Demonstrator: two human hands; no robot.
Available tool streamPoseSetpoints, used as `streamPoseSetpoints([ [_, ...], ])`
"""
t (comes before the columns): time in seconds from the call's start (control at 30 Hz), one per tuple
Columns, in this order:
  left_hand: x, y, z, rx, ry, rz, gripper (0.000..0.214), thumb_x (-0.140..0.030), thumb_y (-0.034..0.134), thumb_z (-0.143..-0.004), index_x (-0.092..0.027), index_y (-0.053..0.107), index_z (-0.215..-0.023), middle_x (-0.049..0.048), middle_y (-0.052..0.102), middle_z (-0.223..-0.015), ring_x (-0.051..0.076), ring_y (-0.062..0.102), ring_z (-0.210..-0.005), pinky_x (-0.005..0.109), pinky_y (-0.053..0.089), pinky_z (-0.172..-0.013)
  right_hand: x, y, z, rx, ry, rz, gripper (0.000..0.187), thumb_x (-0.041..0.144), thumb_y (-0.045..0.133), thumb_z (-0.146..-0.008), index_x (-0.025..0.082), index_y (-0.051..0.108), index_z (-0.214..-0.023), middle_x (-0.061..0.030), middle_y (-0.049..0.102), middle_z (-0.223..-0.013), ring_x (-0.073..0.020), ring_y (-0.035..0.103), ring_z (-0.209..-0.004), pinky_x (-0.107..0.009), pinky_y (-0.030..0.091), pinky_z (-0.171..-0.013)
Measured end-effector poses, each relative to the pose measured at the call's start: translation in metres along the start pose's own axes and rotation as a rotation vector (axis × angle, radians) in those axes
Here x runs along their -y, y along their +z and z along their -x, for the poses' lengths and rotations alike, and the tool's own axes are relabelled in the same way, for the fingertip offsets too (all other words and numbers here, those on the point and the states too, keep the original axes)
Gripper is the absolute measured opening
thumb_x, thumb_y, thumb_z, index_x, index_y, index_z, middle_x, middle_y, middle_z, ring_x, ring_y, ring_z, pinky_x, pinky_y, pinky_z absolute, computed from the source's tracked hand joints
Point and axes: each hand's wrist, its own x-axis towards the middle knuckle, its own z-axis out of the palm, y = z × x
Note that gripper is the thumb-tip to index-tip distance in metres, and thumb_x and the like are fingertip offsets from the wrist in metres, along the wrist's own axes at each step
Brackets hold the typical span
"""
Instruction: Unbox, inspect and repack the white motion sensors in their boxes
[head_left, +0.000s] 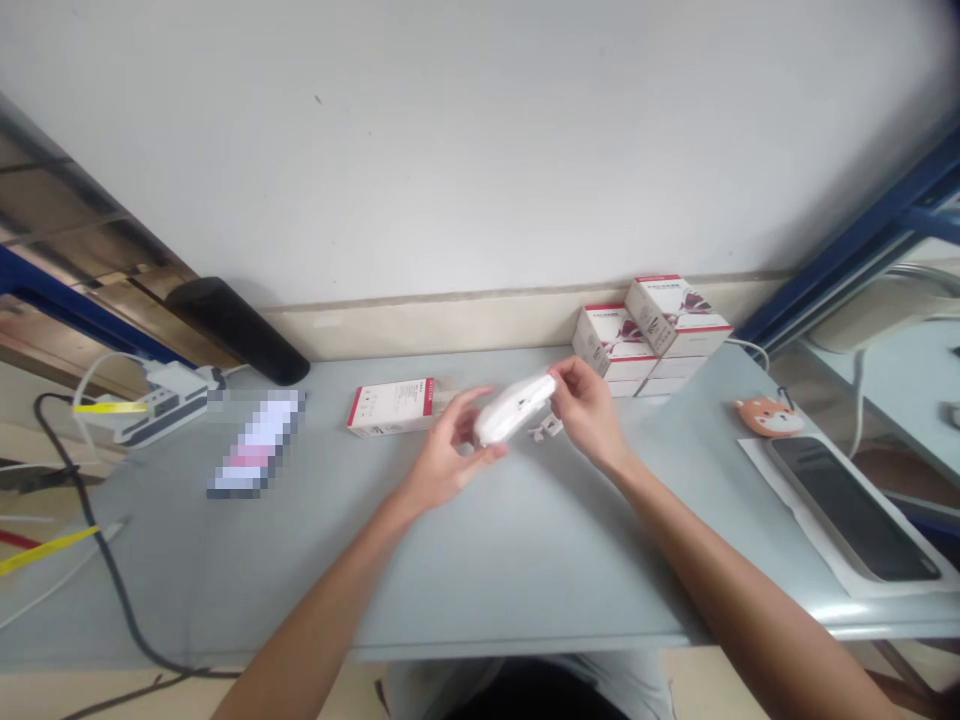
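Two hands (450,455) (589,405), white device (514,410) between

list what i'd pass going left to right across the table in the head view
power strip → flat red and white box → left hand → white device held by both hands → right hand → stacked red and white boxes → orange animal-shaped charm → phone

white device (516,410): nothing legible | flat box (391,407): print too small | stacked boxes (651,335): perhaps branding, blurred
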Motion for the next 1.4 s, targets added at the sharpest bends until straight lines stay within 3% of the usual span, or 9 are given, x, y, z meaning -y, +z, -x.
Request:
streamPoseSetpoints([
  [0.17, -0.003, 0.002, 0.001, -0.021, -0.068, 0.196, 0.082, -0.045, 0.076, -0.094, -0.029, 0.033, -0.163, 0.0005, 0.068, -0.084, 0.012, 0.059, -0.060, 0.025, 0.050, -0.059, 0.000, 0.000, 0.002, 0.055, -0.051, -0.017, 0.038, 0.057, 0.062, -0.100, 0.024, 0.052, -0.086, 0.0039, 0.050, -0.073, -0.0126, 0.043, -0.061, -0.026, 0.036, -0.054],
  [0.33, -0.012, 0.001, 0.000, -0.079, -0.165, 0.357, 0.084, -0.050, 0.058, -0.104, -0.034, 0.007, -0.169, -0.0075, 0.061, -0.066, 0.011, 0.052, -0.046, 0.024, 0.046, -0.050, 0.008, 0.003, 0.007, 0.122, -0.098, -0.023, 0.039, 0.058, 0.062, -0.101, 0.024, 0.052, -0.087, 0.0049, 0.047, -0.072, -0.0125, 0.043, -0.061, -0.026, 0.035, -0.056],
  [0.43, -0.019, -0.001, -0.001, -0.034, -0.256, 0.466, 0.079, -0.052, 0.053, -0.104, -0.034, 0.011, -0.168, -0.0068, 0.060, -0.063, 0.012, 0.049, -0.043, 0.024, 0.044, -0.045, 0.010, 0.003, 0.007, 0.122, -0.091, -0.038, 0.040, 0.060, 0.063, -0.100, 0.023, 0.053, -0.087, 0.0051, 0.048, -0.070, -0.0124, 0.045, -0.061, -0.026, 0.037, -0.056],
  [0.53, -0.023, -0.005, -0.002, 0.102, -0.300, 0.605, 0.074, -0.054, 0.054, -0.101, -0.033, 0.021, -0.164, -0.0024, 0.067, -0.069, 0.013, 0.051, -0.043, 0.025, 0.044, -0.044, 0.009, 0.002, 0.004, 0.091, -0.023, -0.038, 0.046, 0.065, 0.066, -0.095, 0.023, 0.054, -0.085, 0.0056, 0.050, -0.065, -0.0118, 0.045, -0.058, -0.025, 0.038, -0.054],
  [0.7, -0.025, -0.007, 0.000, 0.302, -0.246, 0.629, 0.091, -0.046, 0.085, -0.080, -0.040, 0.031, -0.152, 0.0041, 0.076, -0.101, 0.013, 0.061, -0.052, 0.028, 0.049, -0.051, -0.001, -0.003, 0.000, 0.106, 0.169, -0.025, 0.050, 0.070, 0.071, -0.088, 0.022, 0.060, -0.084, 0.0049, 0.055, -0.057, -0.0120, 0.047, -0.051, -0.025, 0.037, -0.048],
  [0.83, -0.018, -0.001, -0.002, 0.092, -0.232, 0.457, 0.065, -0.046, 0.083, -0.087, -0.032, 0.043, -0.136, -0.0029, 0.072, -0.079, 0.010, 0.055, -0.044, 0.025, 0.045, -0.049, -0.003, -0.002, 0.000, 0.099, 0.171, -0.040, 0.049, 0.070, 0.071, -0.088, 0.023, 0.060, -0.084, 0.0052, 0.055, -0.056, -0.0117, 0.045, -0.049, -0.024, 0.037, -0.048],
  [1.0, -0.005, -0.001, -0.005, -0.088, -0.160, 0.328, 0.061, -0.071, 0.078, -0.082, -0.024, 0.053, -0.110, -0.0086, 0.058, -0.062, 0.008, 0.048, -0.042, 0.022, 0.038, -0.046, 0.006, 0.004, 0.005, 0.087, 0.058, -0.076, 0.048, 0.069, 0.069, -0.091, 0.024, 0.054, -0.082, 0.0059, 0.052, -0.059, -0.0119, 0.045, -0.053, -0.025, 0.036, -0.050],
  [1.2, -0.006, -0.002, -0.008, -0.007, -0.339, 0.470, 0.080, -0.093, 0.036, -0.089, -0.017, 0.062, -0.095, -0.0056, 0.047, -0.056, 0.010, 0.043, -0.041, 0.024, 0.037, -0.042, 0.013, 0.015, 0.019, 0.123, -0.136, -0.103, 0.035, 0.056, 0.066, -0.100, 0.024, 0.057, -0.088, 0.0031, 0.057, -0.071, -0.0136, 0.050, -0.061, -0.027, 0.041, -0.057],
  [1.4, -0.010, -0.005, -0.010, 0.034, -0.500, 0.520, 0.082, -0.095, 0.032, -0.087, -0.019, 0.064, -0.088, -0.0057, 0.041, -0.044, 0.010, 0.033, -0.034, 0.023, 0.026, -0.036, 0.021, 0.017, 0.029, 0.149, -0.375, 0.130, 0.026, 0.044, 0.068, -0.101, 0.024, 0.060, -0.085, -0.0005, 0.061, -0.080, -0.0163, 0.054, -0.071, -0.032, 0.046, -0.067],
])
